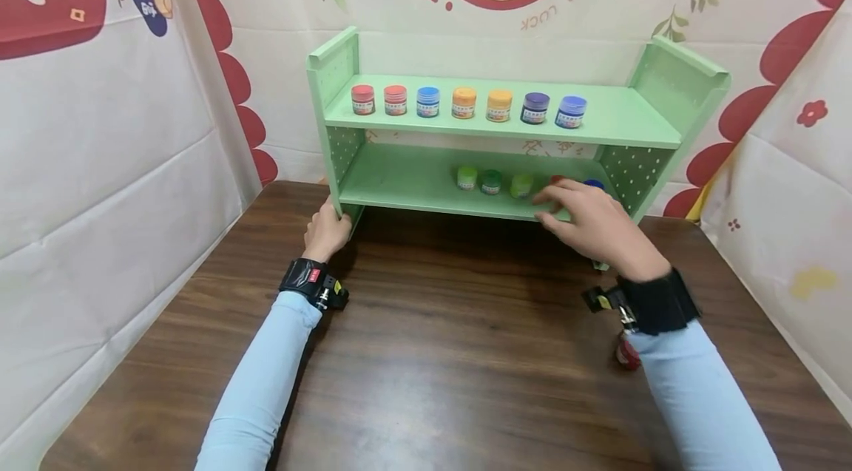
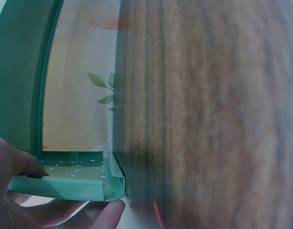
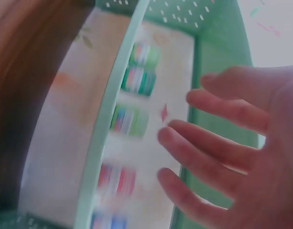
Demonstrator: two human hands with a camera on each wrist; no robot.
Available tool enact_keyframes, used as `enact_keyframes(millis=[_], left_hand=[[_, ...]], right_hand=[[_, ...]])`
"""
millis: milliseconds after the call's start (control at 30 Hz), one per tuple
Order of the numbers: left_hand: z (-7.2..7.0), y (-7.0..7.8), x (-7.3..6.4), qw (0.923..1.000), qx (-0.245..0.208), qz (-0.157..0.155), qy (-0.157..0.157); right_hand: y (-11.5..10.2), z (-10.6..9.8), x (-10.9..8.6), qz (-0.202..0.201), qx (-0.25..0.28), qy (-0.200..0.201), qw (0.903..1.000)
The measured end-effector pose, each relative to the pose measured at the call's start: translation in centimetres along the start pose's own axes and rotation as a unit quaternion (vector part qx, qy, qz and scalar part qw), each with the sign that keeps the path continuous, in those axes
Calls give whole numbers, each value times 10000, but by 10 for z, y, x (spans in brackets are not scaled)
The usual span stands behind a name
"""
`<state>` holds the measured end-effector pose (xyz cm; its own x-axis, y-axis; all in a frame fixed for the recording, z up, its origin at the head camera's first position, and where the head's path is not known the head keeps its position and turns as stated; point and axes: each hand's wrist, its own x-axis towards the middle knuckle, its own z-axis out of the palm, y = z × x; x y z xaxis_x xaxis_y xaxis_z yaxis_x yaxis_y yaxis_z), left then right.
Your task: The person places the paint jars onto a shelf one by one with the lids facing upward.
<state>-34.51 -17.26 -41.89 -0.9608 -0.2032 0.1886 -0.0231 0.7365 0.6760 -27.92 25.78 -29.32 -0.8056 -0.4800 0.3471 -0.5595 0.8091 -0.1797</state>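
Note:
A mint-green two-tier shelf (image 1: 426,197) stands on the table. My left hand (image 1: 326,231) grips the lower part of its left side panel (image 2: 65,188), thumb on one face and fingers on the other. In front of the lower tier hovers my right hand (image 1: 592,223), fingers spread and holding nothing. Behind it, a red jar (image 3: 117,180) and a blue jar (image 1: 594,183) are partly hidden in the head view. To their left on that tier stand a light green jar (image 1: 521,185), a dark green jar (image 1: 491,182) and another light green jar (image 1: 467,177).
Along the upper tier stands a row of several small jars, from a red jar (image 1: 362,100) to a violet-blue jar (image 1: 570,112). Another red jar (image 1: 627,353) is on the brown table (image 1: 452,353), partly behind the right forearm. Printed cloth (image 1: 266,86) hangs behind and beside the table.

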Motion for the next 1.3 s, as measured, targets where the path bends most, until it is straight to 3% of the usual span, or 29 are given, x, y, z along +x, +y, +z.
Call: enact_keyframes(millis=[167, 333, 500, 633, 767, 933, 1100, 1300], left_hand=[[3, 1, 1, 10000, -11, 16, -34], [5, 2, 1, 10000, -23, 1, -28], [3, 3, 0, 9999, -49, 65, -122], [-1, 3, -1, 10000, -15, 7, -59], [-3, 3, -1, 10000, 0, 47, -71], [0, 2, -1, 9999, -58, 91, -99], [0, 1, -1, 9999, -28, 67, -90], [0, 1, -1, 10000, 26, 5, -95]], right_hand=[[35, -7, -40, 333, 128, -344, 9988], [73, -12, -59, 713, 214, -883, 9933], [106, -15, -77, 1228, 327, -1464, 9810], [127, -13, -88, 1557, 607, -2021, 9650], [140, -10, -96, 1855, 1091, -2595, 9415], [150, -12, -102, 2317, 1355, -2989, 9158], [148, -13, -106, 2584, 1850, -3238, 8912], [139, -8, -106, 2543, 2141, -3529, 8746]])
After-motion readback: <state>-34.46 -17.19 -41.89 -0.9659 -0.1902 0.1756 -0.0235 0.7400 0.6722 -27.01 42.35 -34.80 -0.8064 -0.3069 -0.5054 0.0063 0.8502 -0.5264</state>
